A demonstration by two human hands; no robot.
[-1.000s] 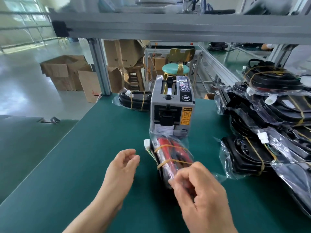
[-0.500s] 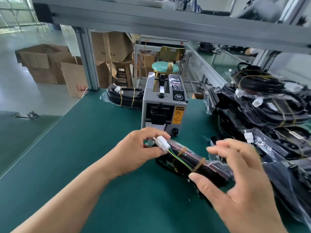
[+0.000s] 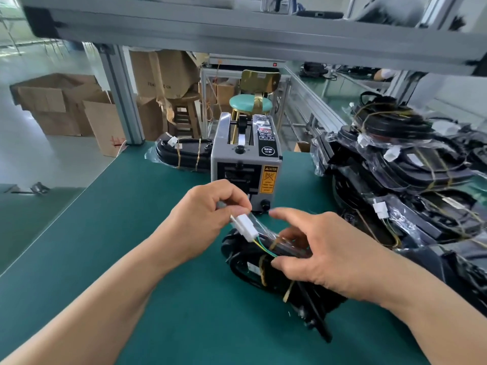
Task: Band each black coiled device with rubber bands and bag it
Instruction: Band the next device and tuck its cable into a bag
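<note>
**Green mat: device mid-bench, both hands on it**

Black coiled device [image 3: 263, 270] lies on the green mat [image 3: 105, 233], centre-right, long axis running away and to the left. Two tan rubber bands [image 3: 263, 267] cross the coil. Clear film [image 3: 271, 231] shows over its upper part; can't tell how far it covers.

White connector [image 3: 246, 229] on yellow and green leads sticks up off the coil's far end. Left hand [image 3: 205, 222] pinches the connector's top end, thumb against forefinger, other fingers curled in. Right hand [image 3: 329, 254] grips the coil from the right: thumb on the near band, fingers curled over the top, forefinger out loose.

Clearances:
- Behind: tape dispenser [image 3: 245, 164], just beyond the hands.
- Right: pile of bagged devices [image 3: 408, 167], near the right wrist.
- Left and front: open mat out to the mat's left edge.
- Far-left corner: one bagged device [image 3: 184, 154] beside the frame post [image 3: 121, 93].
</note>
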